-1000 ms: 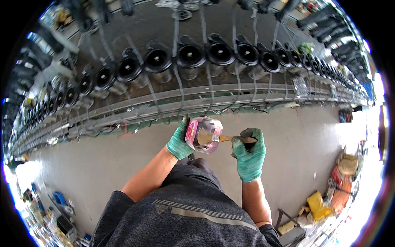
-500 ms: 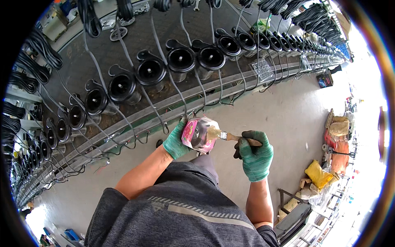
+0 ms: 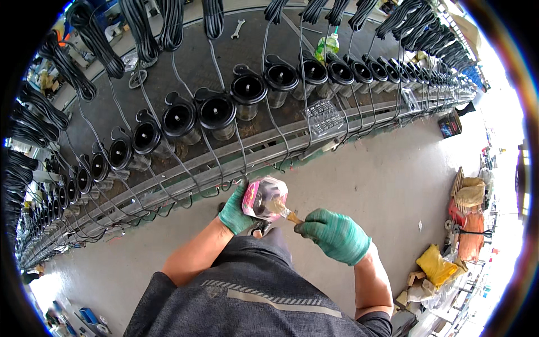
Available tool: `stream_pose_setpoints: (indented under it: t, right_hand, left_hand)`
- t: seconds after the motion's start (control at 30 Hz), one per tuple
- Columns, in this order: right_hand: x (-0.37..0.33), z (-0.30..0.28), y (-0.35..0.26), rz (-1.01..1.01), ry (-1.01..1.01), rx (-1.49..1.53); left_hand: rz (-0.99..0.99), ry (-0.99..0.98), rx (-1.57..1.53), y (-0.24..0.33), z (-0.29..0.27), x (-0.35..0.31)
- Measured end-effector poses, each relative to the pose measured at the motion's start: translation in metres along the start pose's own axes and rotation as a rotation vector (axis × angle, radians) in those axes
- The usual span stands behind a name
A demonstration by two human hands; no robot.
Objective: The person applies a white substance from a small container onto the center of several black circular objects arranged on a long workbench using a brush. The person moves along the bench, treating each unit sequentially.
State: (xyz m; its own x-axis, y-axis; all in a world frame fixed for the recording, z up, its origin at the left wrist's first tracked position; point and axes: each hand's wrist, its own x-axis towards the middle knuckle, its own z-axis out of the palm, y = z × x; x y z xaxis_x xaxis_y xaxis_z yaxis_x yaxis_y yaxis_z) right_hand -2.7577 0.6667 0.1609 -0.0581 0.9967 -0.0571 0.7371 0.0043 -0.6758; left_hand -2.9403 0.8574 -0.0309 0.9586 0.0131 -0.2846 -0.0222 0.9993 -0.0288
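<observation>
Brush (image 3: 288, 214) in the right hand (image 3: 334, 233), which is curled round its handle; bristle end at the mouth of the tub (image 3: 251, 199), seemingly inside, depth hard to judge; left hand (image 3: 236, 214) grips the tub's left side; all over floor (image 3: 365, 180), near the bench (image 3: 247, 53).

A silver open-ended wrench (image 3: 238, 29) lies toward the far side of the dark table (image 3: 196, 64). To its right is a bottle of yellow-green liquid (image 3: 327, 47). A clear packet of small parts (image 3: 324, 117) rests near the table's front edge. At right, a dark box (image 3: 450, 124) sits on the gray floor (image 3: 365, 185); nearer, an orange sack (image 3: 470, 245) and a yellow sack (image 3: 436, 265) lie close together.
</observation>
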Motion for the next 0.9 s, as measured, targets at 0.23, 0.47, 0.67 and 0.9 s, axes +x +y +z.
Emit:
stream_pose_setpoints:
  t: [0.23, 0.47, 0.67, 0.9]
  right_hand:
    - [0.000, -0.029, 0.046, -0.031, 0.157, -0.003]
    - [0.006, -0.055, 0.074, 0.128, 0.310, 0.094]
    - [0.039, -0.083, 0.084, 0.200, 0.422, 0.136]
    - [0.073, -0.092, 0.107, 0.267, 0.329, 0.220]
  left_hand:
    - [-0.026, 0.010, -0.046, -0.007, 0.019, 0.062]
    - [-0.032, 0.006, 0.005, 0.012, 0.033, 0.132]
    - [-0.043, 0.020, -0.083, 0.041, 0.038, 0.158]
    - [0.008, 0.040, -0.034, 0.065, 0.037, 0.170]
